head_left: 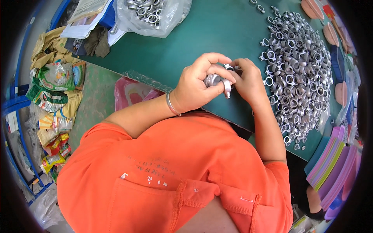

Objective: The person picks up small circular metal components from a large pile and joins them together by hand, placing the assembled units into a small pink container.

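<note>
Above the near edge of the green table (163, 58), my two hands are close together. My left hand (194, 83) is curled around grey metal rings: one ring (212, 80) is tucked into the palm, and another ring (227, 89) with a small lug hangs by the thumb. My right hand (248, 79) meets it at the fingertips, bent over a further metal ring (229, 67) that shows only in part. The fingers hide how the right hand grips it. A large heap of similar metal rings (297, 73) lies to the right of my right hand.
At the far side stands a clear plastic bag (173, 17) of rings, with papers (83, 23) and a dark cloth (97, 42) to its left. Pink trays (331, 34) line the right edge. Colourful stacked sheets (330, 167) stand lower right. Sacks (58, 75) lie by a blue rack (17, 103) at left.
</note>
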Motion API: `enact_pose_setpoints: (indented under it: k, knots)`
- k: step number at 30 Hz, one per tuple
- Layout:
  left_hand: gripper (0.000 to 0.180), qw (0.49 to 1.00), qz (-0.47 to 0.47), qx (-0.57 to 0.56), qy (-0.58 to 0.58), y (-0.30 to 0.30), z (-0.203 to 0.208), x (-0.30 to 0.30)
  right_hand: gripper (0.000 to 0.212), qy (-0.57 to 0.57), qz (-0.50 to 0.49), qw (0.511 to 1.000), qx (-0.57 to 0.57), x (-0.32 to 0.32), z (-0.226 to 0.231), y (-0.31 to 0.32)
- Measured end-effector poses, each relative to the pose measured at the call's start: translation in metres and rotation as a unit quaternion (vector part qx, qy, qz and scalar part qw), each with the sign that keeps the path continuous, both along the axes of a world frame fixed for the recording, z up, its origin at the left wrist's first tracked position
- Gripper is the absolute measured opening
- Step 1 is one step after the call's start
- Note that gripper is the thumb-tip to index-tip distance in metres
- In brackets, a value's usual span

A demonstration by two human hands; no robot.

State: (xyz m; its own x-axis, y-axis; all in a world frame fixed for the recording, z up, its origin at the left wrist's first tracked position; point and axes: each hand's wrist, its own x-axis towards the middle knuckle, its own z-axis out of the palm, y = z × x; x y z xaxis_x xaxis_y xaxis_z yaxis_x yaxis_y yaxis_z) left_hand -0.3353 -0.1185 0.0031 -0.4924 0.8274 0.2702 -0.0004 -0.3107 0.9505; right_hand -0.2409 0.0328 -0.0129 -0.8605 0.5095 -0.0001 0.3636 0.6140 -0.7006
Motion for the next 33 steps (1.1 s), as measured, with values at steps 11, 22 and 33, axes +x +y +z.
enact_pose_setpoints:
  k: [11,22,33]
  knots:
    - [0.017,0.918,-0.118,0.019,-0.378,-0.144,-0.026,-0.093,0.012,0.121,-0.180,0.893,-0.394,0.041,0.007,-0.007]
    - [0.020,0.734,0.230,-0.535,-0.349,-0.224,-0.186,-0.095,0.015,0.247,-0.066,0.862,-0.438,0.039,0.016,-0.034]
    - [0.014,0.878,-0.271,-0.337,0.204,-0.109,0.009,-0.062,0.033,0.316,-0.014,0.675,-0.666,0.053,0.002,-0.035]
